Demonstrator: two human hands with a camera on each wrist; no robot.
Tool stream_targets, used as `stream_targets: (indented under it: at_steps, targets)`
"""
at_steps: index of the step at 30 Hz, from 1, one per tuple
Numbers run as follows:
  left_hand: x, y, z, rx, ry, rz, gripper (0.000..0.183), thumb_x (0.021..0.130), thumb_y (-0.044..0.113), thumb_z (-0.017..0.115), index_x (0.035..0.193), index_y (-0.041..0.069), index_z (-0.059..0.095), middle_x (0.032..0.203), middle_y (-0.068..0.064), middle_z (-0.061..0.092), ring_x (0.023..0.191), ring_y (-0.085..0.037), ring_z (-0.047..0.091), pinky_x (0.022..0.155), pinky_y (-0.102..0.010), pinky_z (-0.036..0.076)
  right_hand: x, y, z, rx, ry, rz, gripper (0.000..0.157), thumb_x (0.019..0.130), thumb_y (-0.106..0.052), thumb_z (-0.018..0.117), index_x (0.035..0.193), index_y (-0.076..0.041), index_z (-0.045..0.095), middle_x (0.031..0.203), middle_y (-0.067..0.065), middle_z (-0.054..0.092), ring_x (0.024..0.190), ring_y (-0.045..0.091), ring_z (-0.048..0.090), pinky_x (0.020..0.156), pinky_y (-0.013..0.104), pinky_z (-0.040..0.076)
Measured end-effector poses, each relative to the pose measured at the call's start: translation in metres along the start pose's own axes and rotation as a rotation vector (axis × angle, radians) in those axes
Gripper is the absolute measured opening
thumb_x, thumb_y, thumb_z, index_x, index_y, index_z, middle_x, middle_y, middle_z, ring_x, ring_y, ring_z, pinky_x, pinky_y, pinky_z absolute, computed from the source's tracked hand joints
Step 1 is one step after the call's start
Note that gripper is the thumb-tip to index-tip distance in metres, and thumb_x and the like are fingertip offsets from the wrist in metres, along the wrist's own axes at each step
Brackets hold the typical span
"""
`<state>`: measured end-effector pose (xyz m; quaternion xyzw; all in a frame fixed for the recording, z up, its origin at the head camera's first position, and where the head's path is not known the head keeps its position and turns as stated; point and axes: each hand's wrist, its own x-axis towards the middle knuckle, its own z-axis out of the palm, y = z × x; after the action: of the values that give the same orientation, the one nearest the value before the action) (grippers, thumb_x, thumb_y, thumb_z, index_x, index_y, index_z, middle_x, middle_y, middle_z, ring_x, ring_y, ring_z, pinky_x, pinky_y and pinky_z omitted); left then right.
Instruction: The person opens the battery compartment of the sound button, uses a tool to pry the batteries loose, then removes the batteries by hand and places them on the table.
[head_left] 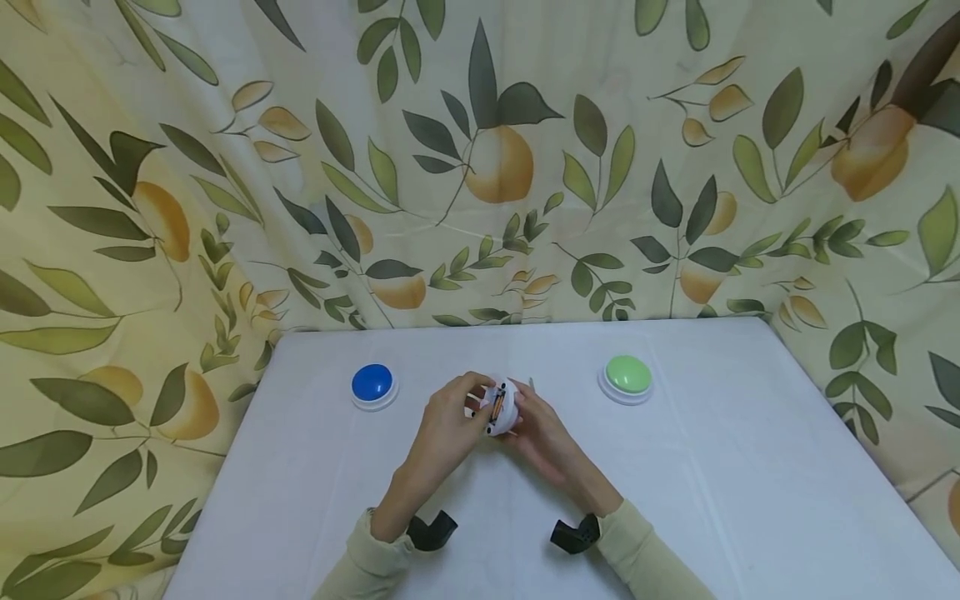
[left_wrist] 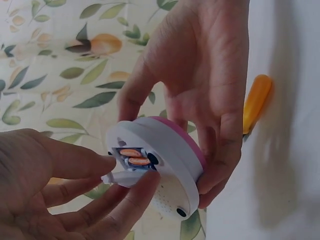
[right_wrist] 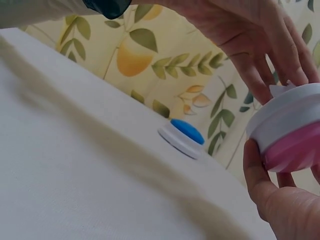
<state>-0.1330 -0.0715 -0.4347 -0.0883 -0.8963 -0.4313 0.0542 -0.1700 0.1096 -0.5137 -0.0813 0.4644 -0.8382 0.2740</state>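
A round push button (head_left: pixel 507 408) with a white base and a pink dome (right_wrist: pixel 295 147) is held above the table, tipped so its underside faces the left hand. My right hand (head_left: pixel 543 433) grips it round the rim. In the left wrist view its battery compartment stands uncovered, with two orange batteries (left_wrist: pixel 138 161) inside. My left hand (head_left: pixel 450 417) pinches a small white battery cover (left_wrist: pixel 125 178) at the edge of that compartment. Past the right hand, an orange handle (left_wrist: pixel 257 102) lies on the table; the rest of that tool is mostly hidden.
On the white table (head_left: pixel 720 467), a blue push button (head_left: pixel 372 383) stands to the left and a green push button (head_left: pixel 628 377) to the right. A curtain printed with fruit and leaves (head_left: pixel 510 250) hangs behind the table. Both wrists wear black camera mounts (head_left: pixel 432 532).
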Motion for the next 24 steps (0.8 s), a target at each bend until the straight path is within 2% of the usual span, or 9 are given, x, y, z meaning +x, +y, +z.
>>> stream_targets:
  at_steps: [5, 8, 12, 14, 16, 24]
  targets:
    - [-0.001, -0.002, -0.003, -0.038, -0.003, -0.017, 0.032, 0.094, 0.006, 0.075, 0.125, 0.014, 0.07, 0.114, -0.008, 0.074, 0.099, -0.023, 0.071, 0.081, -0.034, 0.063, -0.004, -0.001, -0.002, 0.006, 0.008, 0.01, 0.049, 0.114, -0.029, 0.035, 0.161, -0.016, 0.029, 0.154, 0.005, 0.033, 0.14, 0.023, 0.039, 0.112, 0.041, 0.047]
    - [-0.002, -0.005, -0.006, -0.07, -0.014, -0.037, 0.034, 0.094, 0.005, 0.074, 0.127, 0.014, 0.069, 0.115, -0.009, 0.073, 0.101, -0.024, 0.071, 0.077, -0.029, 0.063, -0.007, -0.002, -0.004, 0.003, 0.012, 0.017, 0.052, 0.114, -0.029, 0.035, 0.164, -0.016, 0.024, 0.158, 0.008, 0.029, 0.142, 0.025, 0.035, 0.116, 0.045, 0.044]
    - [-0.002, -0.01, -0.01, -0.136, -0.025, -0.083, 0.036, 0.094, 0.002, 0.073, 0.128, 0.014, 0.069, 0.115, -0.012, 0.072, 0.101, -0.026, 0.071, 0.072, -0.024, 0.063, -0.011, -0.004, -0.006, -0.01, 0.01, 0.026, 0.059, 0.114, -0.031, 0.035, 0.167, -0.013, 0.015, 0.167, 0.013, 0.02, 0.149, 0.029, 0.029, 0.125, 0.056, 0.031]
    - [-0.001, -0.012, -0.011, -0.159, -0.024, -0.104, 0.038, 0.094, 0.0, 0.072, 0.13, 0.014, 0.068, 0.116, -0.013, 0.071, 0.1, -0.025, 0.071, 0.071, -0.022, 0.062, -0.013, -0.006, -0.007, -0.007, 0.01, 0.026, 0.06, 0.114, -0.03, 0.034, 0.168, -0.012, 0.012, 0.17, 0.015, 0.015, 0.152, 0.031, 0.025, 0.128, 0.06, 0.023]
    - [0.0, -0.015, -0.011, -0.17, -0.022, -0.121, 0.039, 0.094, -0.001, 0.072, 0.131, 0.014, 0.068, 0.116, -0.013, 0.07, 0.098, -0.022, 0.071, 0.071, -0.022, 0.062, -0.015, -0.007, -0.009, -0.001, 0.02, 0.031, 0.061, 0.114, -0.029, 0.034, 0.168, -0.012, 0.011, 0.171, 0.015, 0.013, 0.153, 0.032, 0.024, 0.128, 0.062, 0.02]
    - [0.008, -0.027, -0.01, -0.193, -0.041, -0.141, 0.045, 0.093, -0.004, 0.072, 0.135, 0.01, 0.067, 0.118, -0.016, 0.069, 0.096, -0.021, 0.071, 0.071, -0.022, 0.062, -0.024, -0.012, -0.016, 0.006, 0.025, 0.03, 0.058, 0.114, -0.028, 0.034, 0.166, -0.012, 0.015, 0.165, 0.008, 0.023, 0.148, 0.027, 0.032, 0.126, 0.059, 0.027]
